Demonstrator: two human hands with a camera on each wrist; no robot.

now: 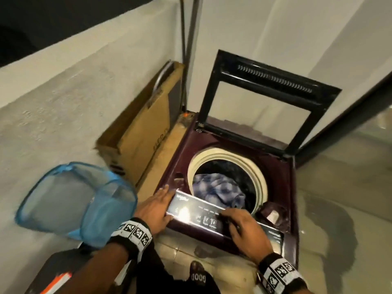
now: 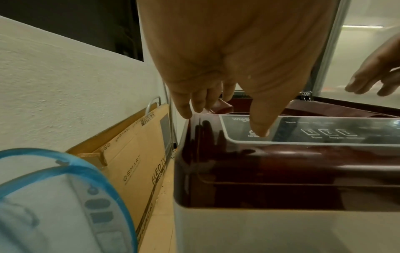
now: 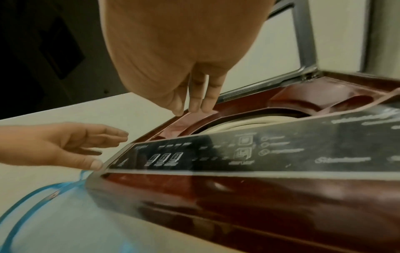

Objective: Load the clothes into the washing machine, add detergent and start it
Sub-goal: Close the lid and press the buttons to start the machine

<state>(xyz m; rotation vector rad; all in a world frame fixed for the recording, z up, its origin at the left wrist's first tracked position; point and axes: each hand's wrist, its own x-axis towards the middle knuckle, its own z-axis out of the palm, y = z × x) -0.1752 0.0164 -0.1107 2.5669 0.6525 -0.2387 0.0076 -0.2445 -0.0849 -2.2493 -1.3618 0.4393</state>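
The maroon top-loading washing machine stands with its glass lid raised. A blue checked garment lies in the drum. My left hand sits at the left end of the glossy control panel, fingers straight. In the left wrist view its thumb tip touches the panel by a round symbol. My right hand hovers flat over the panel's middle buttons. The right wrist view shows its fingers straight and holding nothing, with the buttons beneath.
A blue mesh laundry basket lies tipped at the machine's left. A flat cardboard box leans on the wall beside it. A recessed compartment sits at the deck's front right. A glass door stands close on the right.
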